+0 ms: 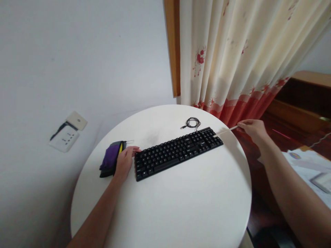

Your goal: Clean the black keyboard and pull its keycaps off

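A black keyboard (178,151) lies slantwise on a round white table (181,206), its thin cable (193,122) coiled behind it with the USB plug showing. My left hand (125,160) rests at the keyboard's left end, fingers stretched out and touching its far left corner. Off the table's right side, my right hand (252,128) pinches a thin white stick (227,131). The stick's far tip reaches the keys near the keyboard's right end; its exact kind is too small to make out.
A purple and black cloth item (111,158) with a yellow strip lies left of my left hand. A wall socket (64,137) is on the left wall. Behind the table hangs a floral curtain (219,62). Papers (307,168) are at the right, beneath my right forearm.
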Available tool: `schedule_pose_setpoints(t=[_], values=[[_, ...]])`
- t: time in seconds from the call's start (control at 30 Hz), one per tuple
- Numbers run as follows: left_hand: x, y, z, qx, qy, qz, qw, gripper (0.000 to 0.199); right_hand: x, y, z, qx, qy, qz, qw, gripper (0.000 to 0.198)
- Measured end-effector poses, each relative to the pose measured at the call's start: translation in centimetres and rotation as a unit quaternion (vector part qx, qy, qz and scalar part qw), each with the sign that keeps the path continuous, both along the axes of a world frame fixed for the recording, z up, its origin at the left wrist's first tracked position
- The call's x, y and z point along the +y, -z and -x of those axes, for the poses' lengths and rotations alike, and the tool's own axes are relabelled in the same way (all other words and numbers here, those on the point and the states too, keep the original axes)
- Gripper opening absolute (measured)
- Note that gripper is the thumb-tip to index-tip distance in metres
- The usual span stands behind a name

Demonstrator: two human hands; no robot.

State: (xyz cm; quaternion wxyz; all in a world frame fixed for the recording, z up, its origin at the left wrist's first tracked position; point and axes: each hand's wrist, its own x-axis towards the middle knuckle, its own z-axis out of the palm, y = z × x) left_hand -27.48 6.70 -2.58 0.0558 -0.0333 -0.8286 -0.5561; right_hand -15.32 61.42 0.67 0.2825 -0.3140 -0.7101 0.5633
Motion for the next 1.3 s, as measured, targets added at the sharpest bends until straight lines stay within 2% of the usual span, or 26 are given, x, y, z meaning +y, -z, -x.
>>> schedule_pose_setpoints(t=[0.1, 0.17, 0.37, 0.5, 0.57, 0.7, 0.8, 0.93, 1.3], values=[[0.1, -0.1, -0.1, 0.004, 0.003, -0.004, 1.0, 0.036, -1.8, -0.4, 0.4, 0.019, -0.02, 0.05, 0.998, 0.006], [0.1, 0.0, -0.1, 0.004, 0.005, -0.011, 1.0, 0.036, -4.2, -0.5, 0.8, 0.035, -0.058, 0.066, 0.996, 0.007], [0.1, 0.0, -0.4, 0.002, 0.006, -0.026, 1.0, 0.038, -16.3, -1.3, 2.1, 0.039, -0.233, 0.056, 0.97, 0.028], [0.2, 0.0, -0.5, 0.003, 0.01, -0.037, 0.999, 0.04, -24.0, -1.4, 2.5, 0.039, -0.353, 0.081, 0.931, 0.029], [0.2, 0.1, -0.4, 0.005, 0.011, -0.041, 0.999, 0.04, -26.8, -1.2, 2.7, 0.036, -0.385, 0.089, 0.918, 0.026], [0.0, 0.5, -0.2, 0.003, 0.014, -0.054, 0.998, 0.039, -30.7, -0.6, 3.3, 0.036, -0.4, 0.107, 0.909, 0.023], [0.0, 0.8, -0.1, -0.003, 0.012, -0.065, 0.998, 0.039, -32.3, -0.2, 3.8, 0.036, -0.399, 0.111, 0.91, 0.022], [0.0, 0.9, -0.2, 0.001, 0.013, -0.066, 0.998, 0.037, -33.1, 0.5, 3.9, 0.022, -0.401, 0.104, 0.91, 0.025], [0.3, 0.4, -0.7, -0.006, 0.018, -0.069, 0.997, 0.033, -30.0, 1.7, 3.7, -0.028, -0.4, 0.037, 0.915, 0.022]])
